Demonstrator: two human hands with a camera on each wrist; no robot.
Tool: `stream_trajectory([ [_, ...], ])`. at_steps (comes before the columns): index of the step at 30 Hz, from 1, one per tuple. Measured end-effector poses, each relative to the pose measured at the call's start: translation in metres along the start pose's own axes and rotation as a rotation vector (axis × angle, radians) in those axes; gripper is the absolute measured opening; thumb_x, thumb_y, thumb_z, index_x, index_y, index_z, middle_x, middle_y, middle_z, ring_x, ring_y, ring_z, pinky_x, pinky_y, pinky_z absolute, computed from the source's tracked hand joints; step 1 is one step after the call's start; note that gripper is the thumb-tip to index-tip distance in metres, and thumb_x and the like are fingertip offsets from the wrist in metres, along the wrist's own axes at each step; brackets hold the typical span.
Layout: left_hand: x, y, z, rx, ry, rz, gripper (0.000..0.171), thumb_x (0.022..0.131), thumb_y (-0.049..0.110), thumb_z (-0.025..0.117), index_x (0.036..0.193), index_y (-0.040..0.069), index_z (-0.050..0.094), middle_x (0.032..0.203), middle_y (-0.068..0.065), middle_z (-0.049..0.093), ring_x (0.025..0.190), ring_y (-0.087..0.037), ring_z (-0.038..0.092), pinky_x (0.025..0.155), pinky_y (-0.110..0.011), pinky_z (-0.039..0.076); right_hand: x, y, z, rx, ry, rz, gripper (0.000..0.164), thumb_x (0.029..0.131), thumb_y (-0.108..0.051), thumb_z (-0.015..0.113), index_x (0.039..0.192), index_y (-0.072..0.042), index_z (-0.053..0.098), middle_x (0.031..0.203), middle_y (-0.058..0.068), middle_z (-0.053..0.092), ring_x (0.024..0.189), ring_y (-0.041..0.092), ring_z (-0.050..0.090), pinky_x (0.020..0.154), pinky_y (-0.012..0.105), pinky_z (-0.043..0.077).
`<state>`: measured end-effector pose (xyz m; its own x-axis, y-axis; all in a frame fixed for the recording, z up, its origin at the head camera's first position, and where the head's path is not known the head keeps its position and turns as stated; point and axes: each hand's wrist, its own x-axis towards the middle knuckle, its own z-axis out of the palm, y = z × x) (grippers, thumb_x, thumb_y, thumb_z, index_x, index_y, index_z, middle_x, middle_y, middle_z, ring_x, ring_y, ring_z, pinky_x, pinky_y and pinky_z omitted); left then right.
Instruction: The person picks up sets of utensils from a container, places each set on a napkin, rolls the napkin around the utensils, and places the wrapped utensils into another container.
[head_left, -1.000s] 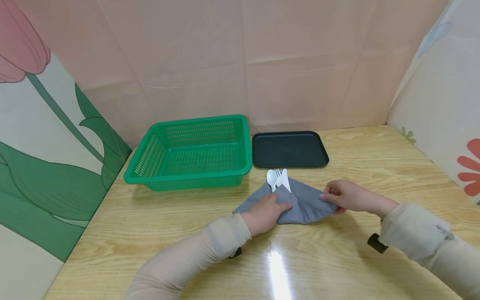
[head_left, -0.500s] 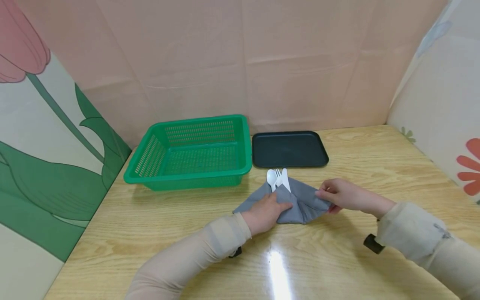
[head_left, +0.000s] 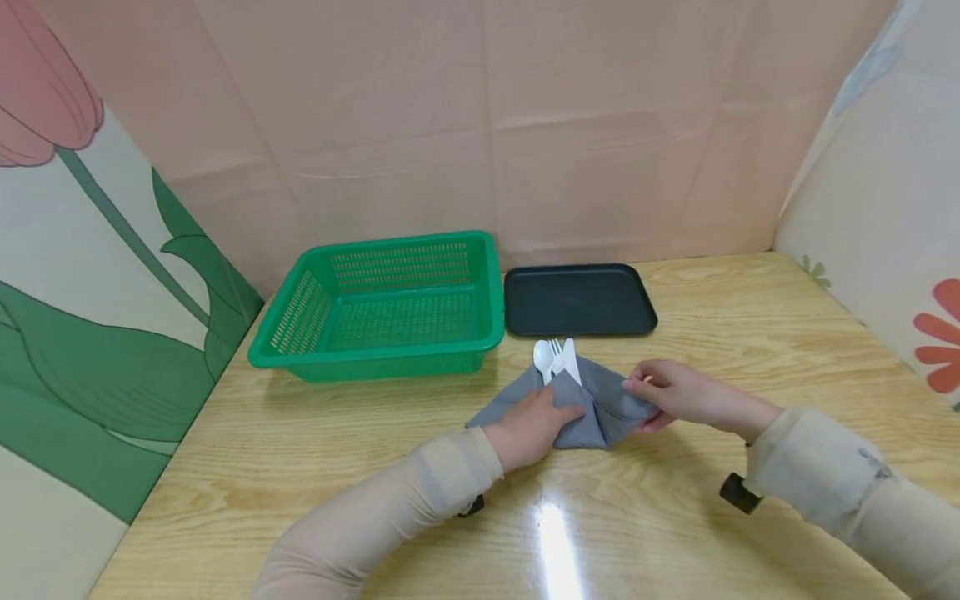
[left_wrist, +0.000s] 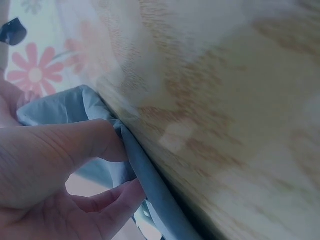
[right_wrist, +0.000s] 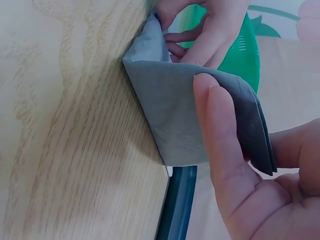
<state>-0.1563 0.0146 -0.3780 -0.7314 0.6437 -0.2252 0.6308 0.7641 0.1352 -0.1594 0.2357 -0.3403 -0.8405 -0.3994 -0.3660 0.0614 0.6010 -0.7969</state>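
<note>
A grey cloth napkin (head_left: 607,385) lies partly folded on the table, over the lower parts of a white spoon (head_left: 543,357), a fork (head_left: 557,360) and a knife (head_left: 572,362). Only their upper ends stick out at the top. My left hand (head_left: 528,429) presses the folded corner down, thumb and fingertips spread on the cloth. In the left wrist view, its thumb and fingers touch the fold from above. My right hand (head_left: 678,395) pinches the napkin's right side between thumb and fingers. That flap stands raised off the table in the right wrist view, with cloth layers (right_wrist: 255,135) folded over there.
Behind and to the left stands a green plastic basket (head_left: 375,363), with nothing inside. A black tray (head_left: 577,302) lies behind the cutlery, close to its tips. The wooden table (head_left: 337,450) meets a pink cloth backdrop (head_left: 390,150) at the back.
My right hand has moved a little to the left, bringing the napkin's right flap inward and folding it more. The left hand and the cutlery have stayed in place.
</note>
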Motion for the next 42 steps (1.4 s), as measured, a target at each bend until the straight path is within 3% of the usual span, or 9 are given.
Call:
stream_trajectory([
  [9, 0.001, 0.001, 0.000, 0.010, -0.001, -0.010, 0.045, 0.098, 0.012, 0.043, 0.139, 0.031, 0.044, 0.145, -0.018, 0.038, 0.129, -0.031, 0.045, 0.100, -0.036, 0.045, 0.000, -0.003, 0.002, 0.035, -0.022, -0.027, 0.029, 0.100, -0.020, 0.042, 0.105, 0.008, 0.044, 0.089, 0.014, 0.065, 0.074, 0.017, 0.069, 0.068, 0.032, 0.057],
  [22, 0.001, 0.001, 0.001, -0.005, -0.007, -0.024, 0.043, 0.099, 0.015, 0.041, 0.138, 0.031, 0.044, 0.145, -0.017, 0.039, 0.129, -0.030, 0.045, 0.099, -0.038, 0.045, 0.005, -0.007, 0.008, 0.065, -0.018, -0.040, 0.031, 0.100, -0.024, 0.041, 0.105, 0.006, 0.043, 0.091, 0.016, 0.067, 0.077, 0.024, 0.070, 0.069, 0.036, 0.057],
  [33, 0.001, 0.001, 0.000, -0.035, -0.019, -0.021, 0.042, 0.100, 0.017, 0.038, 0.140, 0.031, 0.043, 0.147, -0.017, 0.036, 0.131, -0.031, 0.042, 0.101, -0.038, 0.043, 0.007, -0.009, 0.017, 0.052, 0.030, -0.078, 0.034, 0.099, -0.029, 0.043, 0.103, 0.005, 0.046, 0.101, 0.019, 0.057, 0.090, 0.022, 0.067, 0.076, 0.035, 0.057],
  [42, 0.001, 0.001, 0.000, 0.004, -0.005, -0.019, 0.043, 0.099, 0.015, 0.041, 0.139, 0.030, 0.044, 0.144, -0.017, 0.040, 0.128, -0.031, 0.045, 0.098, -0.037, 0.045, 0.009, -0.008, 0.021, 0.063, 0.029, -0.101, 0.034, 0.099, -0.029, 0.044, 0.102, 0.005, 0.045, 0.102, 0.019, 0.056, 0.093, 0.022, 0.066, 0.077, 0.036, 0.056],
])
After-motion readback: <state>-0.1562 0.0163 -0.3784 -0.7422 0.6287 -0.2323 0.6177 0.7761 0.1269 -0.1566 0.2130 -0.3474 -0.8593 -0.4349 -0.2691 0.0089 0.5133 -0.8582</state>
